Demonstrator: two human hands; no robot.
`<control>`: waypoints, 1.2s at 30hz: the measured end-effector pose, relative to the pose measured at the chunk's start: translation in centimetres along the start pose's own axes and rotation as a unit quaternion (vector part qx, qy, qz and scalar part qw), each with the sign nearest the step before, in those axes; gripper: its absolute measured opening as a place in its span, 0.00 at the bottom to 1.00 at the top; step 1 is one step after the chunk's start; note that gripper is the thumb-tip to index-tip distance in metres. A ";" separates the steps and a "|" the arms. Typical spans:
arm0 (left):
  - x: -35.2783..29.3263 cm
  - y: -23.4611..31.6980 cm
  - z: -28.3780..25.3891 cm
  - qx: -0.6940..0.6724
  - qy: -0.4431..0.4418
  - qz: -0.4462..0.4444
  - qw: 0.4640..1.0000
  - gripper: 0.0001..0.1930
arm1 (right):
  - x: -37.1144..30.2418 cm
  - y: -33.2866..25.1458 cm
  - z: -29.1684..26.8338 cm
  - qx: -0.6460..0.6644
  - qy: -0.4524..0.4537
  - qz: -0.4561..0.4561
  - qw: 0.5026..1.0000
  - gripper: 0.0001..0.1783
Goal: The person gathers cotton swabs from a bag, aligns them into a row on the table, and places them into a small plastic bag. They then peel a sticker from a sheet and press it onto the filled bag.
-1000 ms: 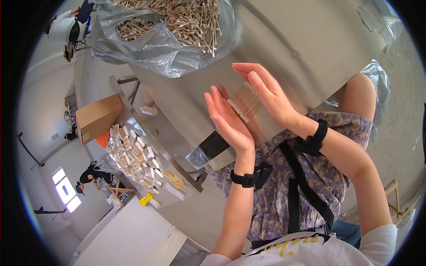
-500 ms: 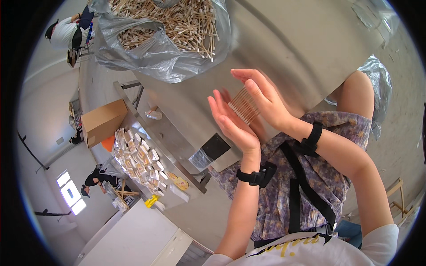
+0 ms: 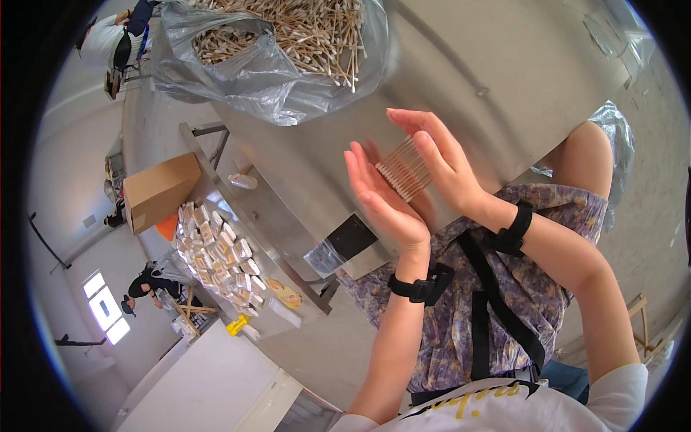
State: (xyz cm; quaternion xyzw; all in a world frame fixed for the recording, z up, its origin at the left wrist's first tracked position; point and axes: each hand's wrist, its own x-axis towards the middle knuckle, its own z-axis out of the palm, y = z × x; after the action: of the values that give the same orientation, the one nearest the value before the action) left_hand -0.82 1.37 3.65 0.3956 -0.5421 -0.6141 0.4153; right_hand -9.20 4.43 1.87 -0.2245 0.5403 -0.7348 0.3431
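Observation:
A row of cotton swabs (image 3: 404, 170) with wooden sticks and white tips lies side by side between my two hands, above the metal tabletop. My left hand (image 3: 392, 204) borders the row on the left, its palm turned inward and fingers straight. On the other side my right hand (image 3: 448, 164) cups the swabs, with its thumb along the near side. The two palms hold the row between them, and the fingers partly hide the far sticks. Beyond my hands a clear plastic bag (image 3: 266, 97) lies open, heaped with loose cotton swabs (image 3: 317, 39).
Near my left forearm, a black square (image 3: 351, 237) lies at the table (image 3: 497, 65) edge beside clear plastic film (image 3: 324, 258). On a second table at left are many small white packs (image 3: 216, 248) and a cardboard box (image 3: 162, 193). Other people (image 3: 147, 284) are further off.
The view has shifted slightly, so the bag sits higher and my hands a little further right. Both palms still hold the row of swabs.

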 end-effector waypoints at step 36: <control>0.4 0.1 -1.3 0.269 -0.095 0.093 0.954 0.36 | 1.1 -0.9 -0.6 0.034 0.020 0.020 0.999 0.28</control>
State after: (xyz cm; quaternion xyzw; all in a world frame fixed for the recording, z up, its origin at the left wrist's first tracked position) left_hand 0.33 0.56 3.65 0.3804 -0.7584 -0.4391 0.2954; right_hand -10.59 4.20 2.52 -0.1872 0.5262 -0.7499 0.3546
